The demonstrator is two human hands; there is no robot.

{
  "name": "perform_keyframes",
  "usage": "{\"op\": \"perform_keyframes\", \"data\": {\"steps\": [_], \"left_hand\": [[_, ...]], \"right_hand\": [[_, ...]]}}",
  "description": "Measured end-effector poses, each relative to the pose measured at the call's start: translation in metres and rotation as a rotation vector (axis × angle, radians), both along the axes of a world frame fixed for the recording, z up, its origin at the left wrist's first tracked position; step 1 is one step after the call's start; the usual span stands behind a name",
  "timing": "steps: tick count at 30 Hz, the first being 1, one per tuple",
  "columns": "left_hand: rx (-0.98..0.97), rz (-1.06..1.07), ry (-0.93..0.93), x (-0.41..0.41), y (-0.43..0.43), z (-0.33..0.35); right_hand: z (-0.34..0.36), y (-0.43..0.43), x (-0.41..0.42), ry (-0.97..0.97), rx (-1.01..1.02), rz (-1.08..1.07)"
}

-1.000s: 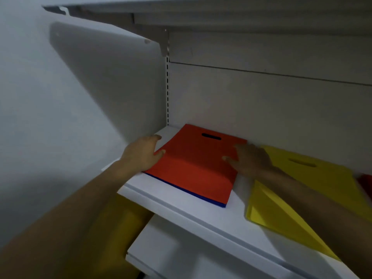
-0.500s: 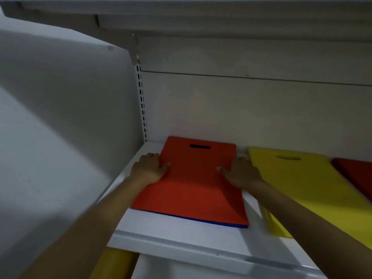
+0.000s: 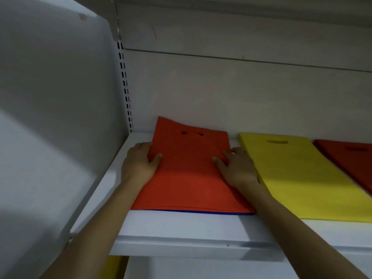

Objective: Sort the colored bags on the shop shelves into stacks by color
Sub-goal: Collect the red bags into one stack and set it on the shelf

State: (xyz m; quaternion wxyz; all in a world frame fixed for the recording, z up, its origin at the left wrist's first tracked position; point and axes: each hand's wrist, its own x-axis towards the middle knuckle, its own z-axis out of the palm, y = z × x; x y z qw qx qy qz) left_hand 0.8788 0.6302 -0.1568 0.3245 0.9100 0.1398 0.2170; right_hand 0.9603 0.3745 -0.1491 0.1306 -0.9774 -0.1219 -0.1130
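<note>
An orange-red bag (image 3: 187, 178) with a slot handle lies flat on the white shelf (image 3: 181, 228), on top of a blue bag (image 3: 201, 211) of which only a thin front edge shows. My left hand (image 3: 138, 164) grips the red bag's left edge, thumb on top and fingers under it, and the bag's far left corner is lifted. My right hand (image 3: 235, 168) grips the right edge the same way. A yellow bag (image 3: 298, 178) lies just right of it, and another red bag (image 3: 350, 160) lies at the far right.
The shelf's white side panel (image 3: 60, 117) stands close on the left and the back wall (image 3: 241, 97) is right behind the bags. An upper shelf overhangs. Something yellow (image 3: 112, 266) shows on the level below.
The view has moved closer and squared up to the shelf. The red bag's far left corner has lifted off the stack, with both hands closed more tightly on its sides.
</note>
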Motion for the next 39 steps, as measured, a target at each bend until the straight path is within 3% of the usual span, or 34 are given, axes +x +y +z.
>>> {"op": "perform_keyframes", "data": {"steps": [7,12,17,24,32,39], "left_hand": [[-0.091,0.082,-0.208,-0.003,-0.002,0.006],[-0.071,0.111,-0.310,-0.007,-0.008,0.009],[-0.099,0.094,-0.382,-0.006,-0.007,0.008],[-0.157,0.128,-0.470,-0.010,-0.010,0.012],[-0.170,0.106,-0.476,-0.009,-0.012,0.013],[-0.165,0.004,-0.525,-0.003,-0.011,0.040]], "right_hand": [[0.002,-0.004,-0.007,-0.257,0.035,-0.023],[0.001,-0.006,-0.007,-0.254,0.296,0.055],[-0.001,-0.009,-0.005,-0.107,0.808,0.033],[0.001,-0.012,-0.002,-0.080,1.061,0.110],[-0.003,-0.012,-0.010,-0.310,0.796,0.109],[0.028,-0.020,-0.015,-0.322,0.749,0.048]]}}
